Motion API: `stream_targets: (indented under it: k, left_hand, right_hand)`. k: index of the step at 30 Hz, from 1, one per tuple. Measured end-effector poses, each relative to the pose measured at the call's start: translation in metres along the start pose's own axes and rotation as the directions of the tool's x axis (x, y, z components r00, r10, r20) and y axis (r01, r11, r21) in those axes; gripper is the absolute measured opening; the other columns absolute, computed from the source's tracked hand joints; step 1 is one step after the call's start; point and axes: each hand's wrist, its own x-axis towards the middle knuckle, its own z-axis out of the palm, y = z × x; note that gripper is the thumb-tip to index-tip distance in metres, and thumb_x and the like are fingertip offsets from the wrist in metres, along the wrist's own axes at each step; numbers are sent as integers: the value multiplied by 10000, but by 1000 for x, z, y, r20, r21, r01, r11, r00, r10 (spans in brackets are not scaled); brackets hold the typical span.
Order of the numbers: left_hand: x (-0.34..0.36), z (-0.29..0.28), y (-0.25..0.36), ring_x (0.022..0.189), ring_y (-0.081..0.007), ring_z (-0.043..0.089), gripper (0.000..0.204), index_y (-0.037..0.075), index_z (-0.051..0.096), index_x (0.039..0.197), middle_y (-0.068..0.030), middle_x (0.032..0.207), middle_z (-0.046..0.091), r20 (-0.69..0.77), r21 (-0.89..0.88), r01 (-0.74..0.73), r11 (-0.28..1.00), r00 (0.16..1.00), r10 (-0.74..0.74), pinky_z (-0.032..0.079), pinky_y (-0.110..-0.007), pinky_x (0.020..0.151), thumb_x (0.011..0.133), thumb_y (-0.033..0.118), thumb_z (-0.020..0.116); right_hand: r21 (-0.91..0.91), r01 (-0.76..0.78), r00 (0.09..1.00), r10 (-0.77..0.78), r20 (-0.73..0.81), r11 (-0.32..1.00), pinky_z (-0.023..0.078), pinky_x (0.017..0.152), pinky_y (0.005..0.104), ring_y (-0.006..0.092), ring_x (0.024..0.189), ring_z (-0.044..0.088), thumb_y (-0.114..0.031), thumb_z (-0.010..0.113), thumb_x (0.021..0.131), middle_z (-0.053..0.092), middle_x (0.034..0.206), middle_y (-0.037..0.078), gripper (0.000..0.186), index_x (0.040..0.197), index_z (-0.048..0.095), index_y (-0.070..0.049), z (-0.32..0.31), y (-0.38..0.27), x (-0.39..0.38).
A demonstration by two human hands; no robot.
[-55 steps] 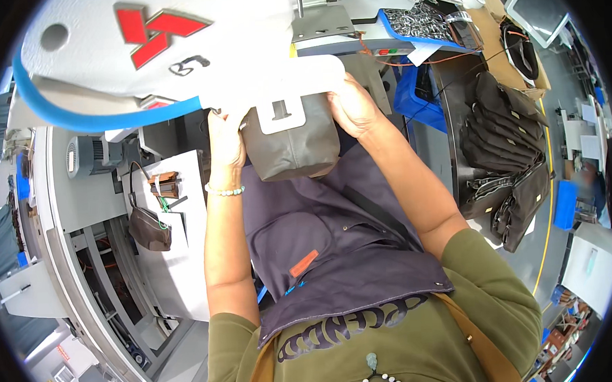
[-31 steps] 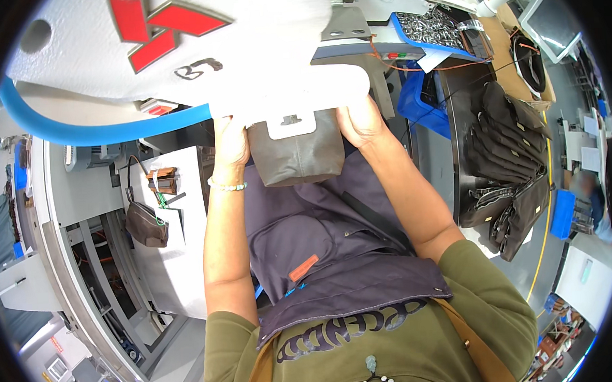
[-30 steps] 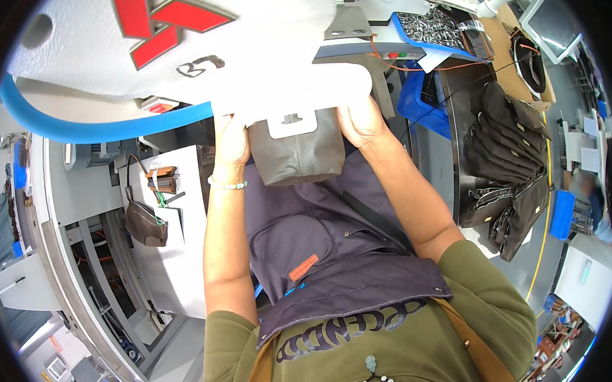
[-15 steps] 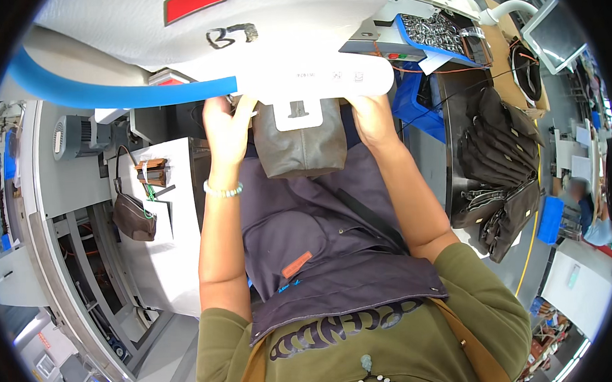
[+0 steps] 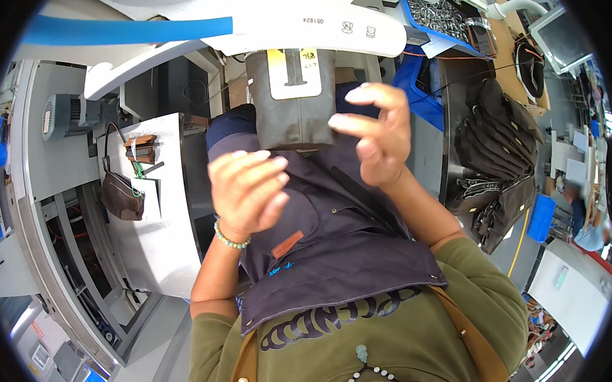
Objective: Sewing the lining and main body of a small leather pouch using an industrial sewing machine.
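A dark grey leather bag [image 5: 296, 120] hangs below the white machine head [image 5: 292, 28], its seamed bottom toward me. A white plate [image 5: 295, 88] with a yellow strip and a T-shaped dark slot lies over the bag's upper part. My left hand [image 5: 246, 190] is raised in front of my apron, below and left of the bag, fingers apart and nothing in it. Just right of the bag, my right hand [image 5: 380, 134] is open too, its fingertips close to the bag's side; whether they touch it I cannot tell.
A stack of dark bags [image 5: 499, 155] lies on the right-hand bench. Behind it are a blue tray [image 5: 442, 28] of metal hardware and a blue bin [image 5: 418, 90]. On the left, a small brown pouch [image 5: 122, 197] sits on a white surface [image 5: 165, 238]. A blue tube [image 5: 128, 31] crosses the upper left.
Both hands have come away from the bag's upper edge toward me and opened. The bag stays under the machine head. The view has shifted, showing the plate's yellow strip.
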Motion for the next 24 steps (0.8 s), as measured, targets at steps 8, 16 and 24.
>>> stream_targets:
  k: [8, 16, 24]
  left_hand:
    - [48, 48, -81, 1077, -146, 633, 219, 2, 654, 1192, -73, 1156, 695, -32, -674, 489, 554, 730, -683, 487, -301, 973, 1014, 129, 643]
    - [54, 64, -109, 1109, -99, 582, 291, 30, 660, 1254, -10, 1201, 676, 224, -798, 520, 305, 725, -651, 445, -291, 993, 1025, 211, 650]
    - [56, 70, -111, 1135, -122, 604, 281, 30, 667, 1252, -23, 1196, 703, 281, -889, 448, 97, 700, -656, 425, -311, 1042, 1006, 166, 669]
  right_hand:
    - [396, -558, 811, 580, 76, 729, 474, 962, 314, 160, 1085, 621, -101, 576, 1011, 679, 1154, 90, 254, 1231, 648, 2, 21, 51, 33]
    - [625, -599, 766, 585, 266, 500, 435, 1050, 297, 147, 1172, 604, -111, 587, 1013, 685, 1252, 84, 326, 1290, 642, 51, 34, 59, 35]
    - [691, -582, 736, 638, 224, 429, 451, 1030, 296, 150, 1145, 623, -75, 615, 988, 700, 1225, 77, 319, 1281, 653, 45, 38, 64, 29]
